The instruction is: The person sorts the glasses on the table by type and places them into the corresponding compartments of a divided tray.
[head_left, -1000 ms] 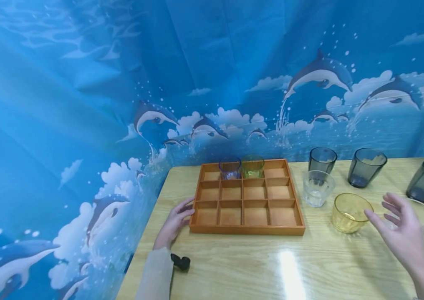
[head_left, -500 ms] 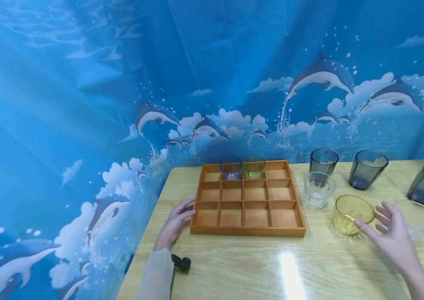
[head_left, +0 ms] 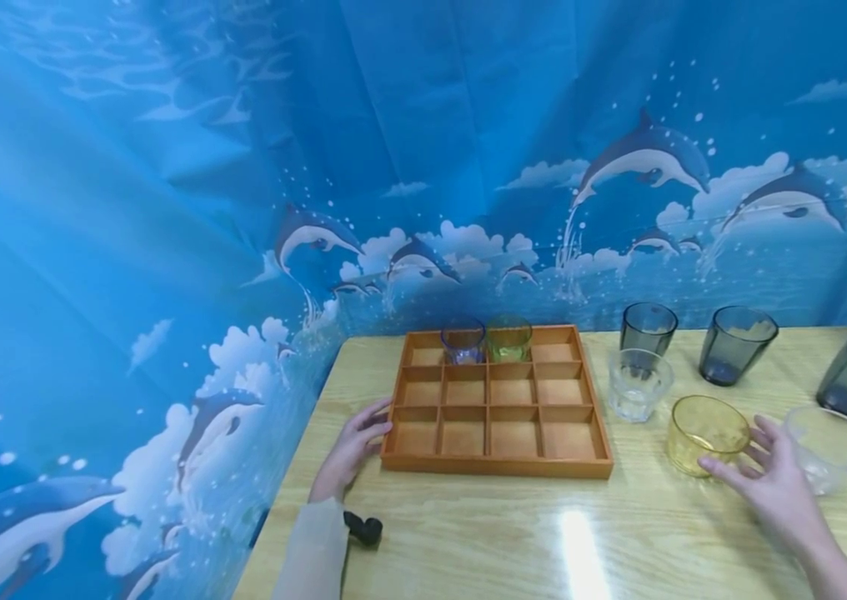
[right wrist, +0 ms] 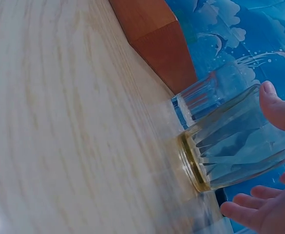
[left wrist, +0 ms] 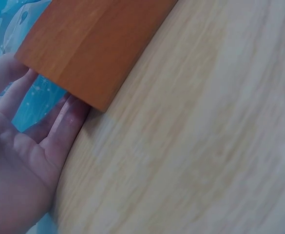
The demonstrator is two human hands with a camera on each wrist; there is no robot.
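A yellow glass (head_left: 699,446) stands upright on the table. My right hand (head_left: 784,483) is at its right side, thumb in front and fingers behind, spread apart. In the right wrist view the fingers (right wrist: 244,209) are clear of the glass; whether the thumb touches it I cannot tell. My left hand (head_left: 352,446) rests at the left side of a wooden compartment tray (head_left: 498,467), its fingertips against the wall. A blue glass (head_left: 463,343) and a green glass (head_left: 509,343) sit in the tray's two middle back compartments.
A clear glass (head_left: 637,387) stands between tray and yellow glass. Right of my right hand is a wide clear glass (head_left: 839,446). Dark grey glasses (head_left: 739,346) line the back right. A small black object (head_left: 365,528) is by my left wrist. A dolphin-print curtain (head_left: 423,150) hangs behind.
My right hand has moved left to the yellow glass, its thumb now in front of it. The wide clear glass shows more fully. My left hand and the tray stay put.
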